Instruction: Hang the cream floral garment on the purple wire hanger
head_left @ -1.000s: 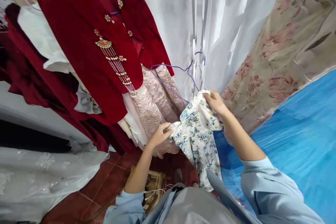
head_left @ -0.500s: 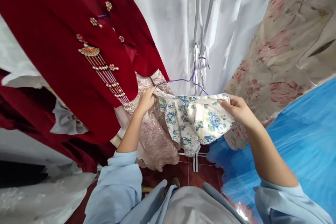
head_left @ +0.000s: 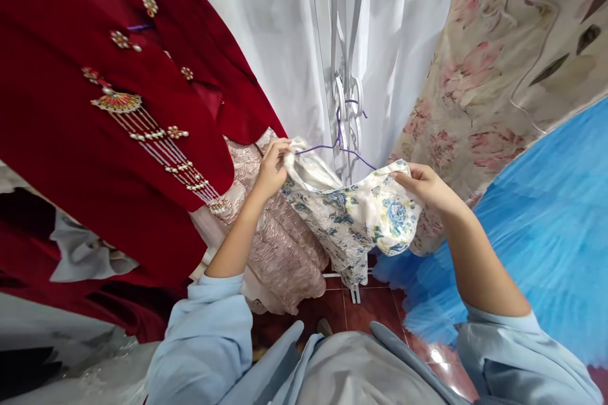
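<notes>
A small white garment with blue and yellow flowers [head_left: 346, 215] hangs on a purple wire hanger [head_left: 351, 149] in front of me. My left hand [head_left: 274, 166] pinches its upper left edge, close to the hanger's left end. With thumb and fingers, my right hand [head_left: 422, 185] grips the upper right corner. The neckline gapes between my hands, so the pale inside shows. The hanger's hook hangs among white hooks [head_left: 349, 96] on a white rack. How far the hanger's arms reach inside the cloth is hidden.
A red velvet jacket [head_left: 156, 139] with beaded ornaments hangs at left, beside a pink textured dress [head_left: 285, 247]. At right are a beige floral cloth [head_left: 484, 82] and a blue tulle skirt [head_left: 536, 240]. A white curtain [head_left: 266, 31] hangs behind; the floor has red tiles [head_left: 361, 313].
My left hand has lifted its edge of the garment, and the neckline has come apart to show the inside. My right hand keeps its hold. The view has shifted slightly right.
</notes>
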`<act>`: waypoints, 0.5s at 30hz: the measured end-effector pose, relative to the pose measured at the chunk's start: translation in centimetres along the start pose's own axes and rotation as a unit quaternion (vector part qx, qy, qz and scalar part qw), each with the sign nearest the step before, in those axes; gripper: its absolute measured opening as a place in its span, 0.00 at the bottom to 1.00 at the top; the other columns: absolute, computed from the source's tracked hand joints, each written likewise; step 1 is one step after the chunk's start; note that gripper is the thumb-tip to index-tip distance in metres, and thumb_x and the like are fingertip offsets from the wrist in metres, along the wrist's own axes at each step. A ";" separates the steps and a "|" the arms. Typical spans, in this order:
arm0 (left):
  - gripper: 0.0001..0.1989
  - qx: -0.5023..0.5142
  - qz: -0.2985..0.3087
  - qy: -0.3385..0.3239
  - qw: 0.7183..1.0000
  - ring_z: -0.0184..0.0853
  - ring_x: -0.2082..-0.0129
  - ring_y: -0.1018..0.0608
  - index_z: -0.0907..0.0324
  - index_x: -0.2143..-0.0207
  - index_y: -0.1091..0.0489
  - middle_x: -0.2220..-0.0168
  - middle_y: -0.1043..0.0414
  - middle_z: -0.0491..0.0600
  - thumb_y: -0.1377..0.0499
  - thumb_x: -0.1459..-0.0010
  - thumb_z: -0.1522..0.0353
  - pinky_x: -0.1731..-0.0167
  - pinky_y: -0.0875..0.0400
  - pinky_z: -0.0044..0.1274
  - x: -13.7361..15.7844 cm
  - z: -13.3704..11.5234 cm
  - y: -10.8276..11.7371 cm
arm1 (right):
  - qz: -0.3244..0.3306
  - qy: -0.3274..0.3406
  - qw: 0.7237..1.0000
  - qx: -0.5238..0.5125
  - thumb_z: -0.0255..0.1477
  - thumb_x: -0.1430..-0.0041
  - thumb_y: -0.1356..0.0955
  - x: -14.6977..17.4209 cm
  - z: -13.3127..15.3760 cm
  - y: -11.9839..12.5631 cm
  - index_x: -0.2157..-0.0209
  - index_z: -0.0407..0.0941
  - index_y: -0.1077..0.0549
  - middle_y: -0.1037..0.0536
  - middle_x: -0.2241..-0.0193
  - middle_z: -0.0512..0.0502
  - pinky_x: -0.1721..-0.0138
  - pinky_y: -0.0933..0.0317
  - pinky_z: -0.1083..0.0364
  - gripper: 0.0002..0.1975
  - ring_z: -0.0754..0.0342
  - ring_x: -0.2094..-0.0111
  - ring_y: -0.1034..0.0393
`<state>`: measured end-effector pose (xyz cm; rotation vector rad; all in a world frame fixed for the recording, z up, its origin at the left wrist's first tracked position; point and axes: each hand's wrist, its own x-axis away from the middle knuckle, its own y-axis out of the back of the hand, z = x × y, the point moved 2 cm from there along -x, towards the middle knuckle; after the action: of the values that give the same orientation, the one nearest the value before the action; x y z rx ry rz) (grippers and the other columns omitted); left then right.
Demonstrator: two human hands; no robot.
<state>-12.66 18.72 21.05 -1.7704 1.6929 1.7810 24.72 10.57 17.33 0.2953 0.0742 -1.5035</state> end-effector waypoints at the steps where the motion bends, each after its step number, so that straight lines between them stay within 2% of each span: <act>1: 0.18 0.013 0.011 0.015 1.000 0.39 0.44 0.27 0.53 0.46 0.37 0.41 0.35 0.54 0.44 0.38 0.73 0.44 0.31 0.34 0.0 -0.8 -0.4 | -0.014 0.002 1.000 -0.005 0.41 0.45 0.26 0.1 -0.1 0.1 0.70 0.44 0.24 0.24 0.77 0.51 0.78 0.42 0.59 0.13 0.56 0.78 0.34; 3: 0.20 0.030 0.038 0.055 0.997 0.39 0.46 0.26 0.54 0.43 0.38 0.42 0.32 0.55 0.42 0.36 0.69 0.44 0.30 0.33 0.4 -1.8 -1.2 | -0.047 -0.007 0.998 -0.029 0.40 0.46 0.26 0.2 -0.6 0.6 0.70 0.44 0.23 0.23 0.76 0.51 0.77 0.40 0.58 0.13 0.55 0.78 0.32; 5: 0.12 0.035 0.056 0.095 0.993 0.39 0.50 0.24 0.57 0.49 0.32 0.50 0.25 0.53 0.44 0.34 0.65 0.47 0.30 0.31 1.0 -2.0 -2.0 | -0.056 -0.047 0.995 -0.068 0.40 0.48 0.25 -0.2 -1.2 1.2 0.71 0.44 0.23 0.21 0.76 0.48 0.77 0.36 0.57 0.13 0.53 0.78 0.30; 7: 0.11 0.031 0.052 0.119 0.991 0.38 0.55 0.23 0.59 0.57 0.28 0.57 0.23 0.51 0.47 0.33 0.64 0.50 0.29 0.29 1.6 -2.3 -2.5 | -0.019 -0.107 0.988 -0.107 0.40 0.50 0.24 -0.8 -1.6 2.0 0.72 0.43 0.24 0.20 0.76 0.45 0.75 0.32 0.54 0.14 0.50 0.77 0.27; 10: 0.12 0.019 0.003 0.123 0.992 0.38 0.56 0.22 0.60 0.57 0.26 0.58 0.22 0.50 0.46 0.33 0.64 0.53 0.30 0.27 1.8 -3.6 -2.2 | 0.075 -0.167 0.973 -0.139 0.40 0.50 0.24 -1.8 -0.8 3.2 0.72 0.42 0.24 0.19 0.76 0.39 0.69 0.27 0.46 0.15 0.42 0.73 0.23; 13: 0.12 0.001 -0.041 0.110 0.993 0.38 0.55 0.22 0.59 0.55 0.25 0.57 0.21 0.49 0.45 0.34 0.64 0.52 0.31 0.26 1.2 -5.1 -1.1 | 0.097 -0.148 0.974 -0.142 0.38 0.46 0.25 -2.4 1.5 3.8 0.70 0.42 0.24 0.19 0.76 0.38 0.66 0.27 0.43 0.13 0.40 0.70 0.21; 15: 0.12 -0.011 -0.052 0.108 0.993 0.38 0.56 0.22 0.59 0.56 0.25 0.57 0.21 0.49 0.45 0.34 0.64 0.52 0.31 0.25 1.0 -5.2 -0.3 | 0.106 -0.125 0.976 -0.141 0.38 0.43 0.26 -2.5 3.4 3.2 0.69 0.42 0.23 0.20 0.76 0.41 0.65 0.27 0.44 0.12 0.42 0.69 0.21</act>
<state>-9.53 14.47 21.67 -2.0862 1.6243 1.6227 27.21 12.34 21.66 -0.1129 0.0539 -1.2866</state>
